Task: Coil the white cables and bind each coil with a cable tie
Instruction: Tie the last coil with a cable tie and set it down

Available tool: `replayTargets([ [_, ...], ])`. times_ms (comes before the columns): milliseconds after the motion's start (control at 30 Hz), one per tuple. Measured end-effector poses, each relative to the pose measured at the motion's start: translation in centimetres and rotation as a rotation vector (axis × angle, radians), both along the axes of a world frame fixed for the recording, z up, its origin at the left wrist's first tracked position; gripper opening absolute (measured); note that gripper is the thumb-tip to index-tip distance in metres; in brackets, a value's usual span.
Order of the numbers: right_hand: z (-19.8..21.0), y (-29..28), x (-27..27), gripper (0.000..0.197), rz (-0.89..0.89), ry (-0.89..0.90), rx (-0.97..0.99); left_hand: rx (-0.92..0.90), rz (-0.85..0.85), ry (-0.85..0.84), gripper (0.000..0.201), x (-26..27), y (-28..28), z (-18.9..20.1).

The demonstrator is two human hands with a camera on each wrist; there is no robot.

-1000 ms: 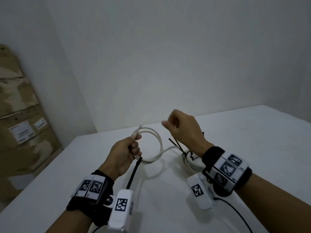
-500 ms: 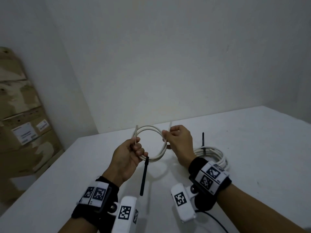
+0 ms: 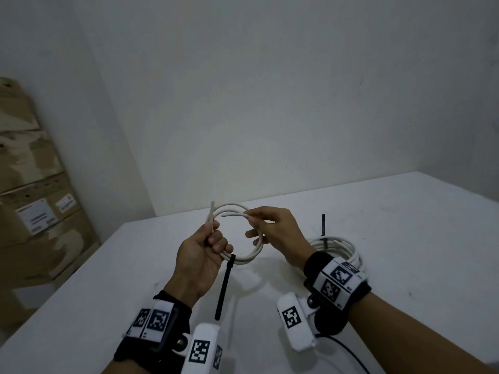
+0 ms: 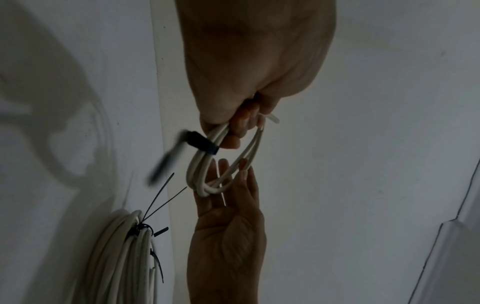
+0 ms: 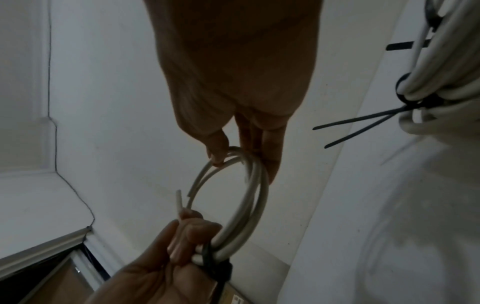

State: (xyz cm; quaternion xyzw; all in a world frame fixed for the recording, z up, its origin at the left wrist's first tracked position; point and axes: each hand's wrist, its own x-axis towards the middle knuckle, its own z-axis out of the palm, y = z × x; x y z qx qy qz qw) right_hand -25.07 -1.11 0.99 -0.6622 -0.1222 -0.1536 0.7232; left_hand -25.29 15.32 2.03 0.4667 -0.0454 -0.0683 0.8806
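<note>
A small white cable coil (image 3: 244,233) (image 4: 207,174) (image 5: 249,197) is held up above the white table (image 3: 405,238). My left hand (image 3: 205,252) (image 4: 241,127) (image 5: 182,242) grips the coil's left side, where a black cable tie (image 3: 224,287) (image 4: 197,142) (image 5: 218,269) wraps it and hangs down. My right hand (image 3: 267,228) (image 4: 228,197) (image 5: 233,152) pinches the coil's upper right strands between thumb and fingers, the other fingers straight behind the loop. Both cable ends stick out near the top.
A larger pile of white coils (image 3: 337,247) (image 4: 127,257) (image 5: 441,78), bound with black ties whose tails stick out, lies on the table behind my right wrist. Cardboard boxes (image 3: 32,201) are stacked at the left wall. The table ends at the wall corner.
My right hand came from the bound pile over to the small coil and took hold of its right side. The loose cable end has been brought round into the loop.
</note>
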Motion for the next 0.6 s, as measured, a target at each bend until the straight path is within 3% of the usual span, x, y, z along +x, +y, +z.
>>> replayTargets([
  [100,-0.3,0.0,0.2,0.017,-0.054,-0.055,-0.06,0.058,-0.047,-0.002,0.021,-0.5,0.1,0.4],
  [300,-1.3,0.4,0.8,0.021,-0.104,-0.137,-0.11,0.594,0.164,-0.237,0.022,-0.6,0.0,0.5],
  [500,-1.8,0.6,1.0,0.022,-0.108,-0.083,-0.066,0.999,0.212,-0.398,0.026,-0.6,-0.4,0.2],
  [600,-1.4,0.1,1.0,0.016,-0.086,-0.058,-0.047,1.101,0.127,-0.418,0.024,-0.5,-0.4,0.3],
])
